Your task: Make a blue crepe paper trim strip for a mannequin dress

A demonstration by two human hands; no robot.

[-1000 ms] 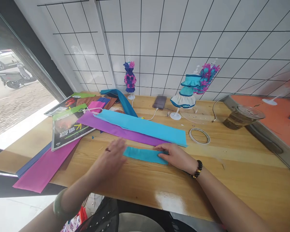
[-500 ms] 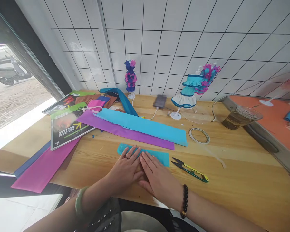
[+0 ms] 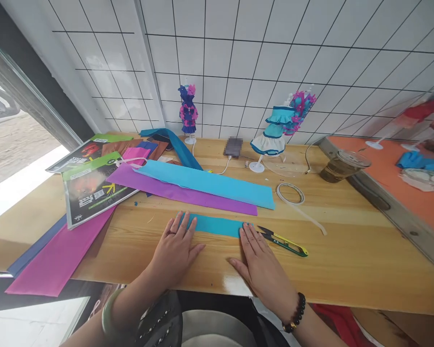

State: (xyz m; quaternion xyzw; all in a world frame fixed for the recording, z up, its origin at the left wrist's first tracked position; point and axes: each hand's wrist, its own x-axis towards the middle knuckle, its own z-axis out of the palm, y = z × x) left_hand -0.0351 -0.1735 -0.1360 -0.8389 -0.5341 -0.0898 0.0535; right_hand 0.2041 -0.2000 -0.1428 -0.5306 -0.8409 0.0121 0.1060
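A short teal strip [image 3: 219, 226], paper or thin fabric, lies flat on the wooden table [image 3: 159, 260]. The fingers of my left hand [image 3: 177, 246] rest flat on its left end, with the thumb out to the side. On the strip's right end lie the fingertips of my right hand [image 3: 258, 255], also outstretched. Just right of that hand are yellow-and-green thread snips [image 3: 285, 242], their blades pointing toward it. Beyond the teal strip, a long light blue strip [image 3: 210, 180] partly covers a purple strip [image 3: 188, 196].
Magazines [image 3: 94, 190] and a pink strip [image 3: 58, 250] lie at left. Small dress forms [image 3: 188, 113] in doll dresses stand by the tiled wall. At right are a roll of tape [image 3: 290, 193], a plastic cup [image 3: 342, 166] of brown drink and an orange surface [image 3: 394, 188].
My hands have slid apart from the strip's middle to its two ends, and its surface now shows flat between them. The view has shifted slightly.
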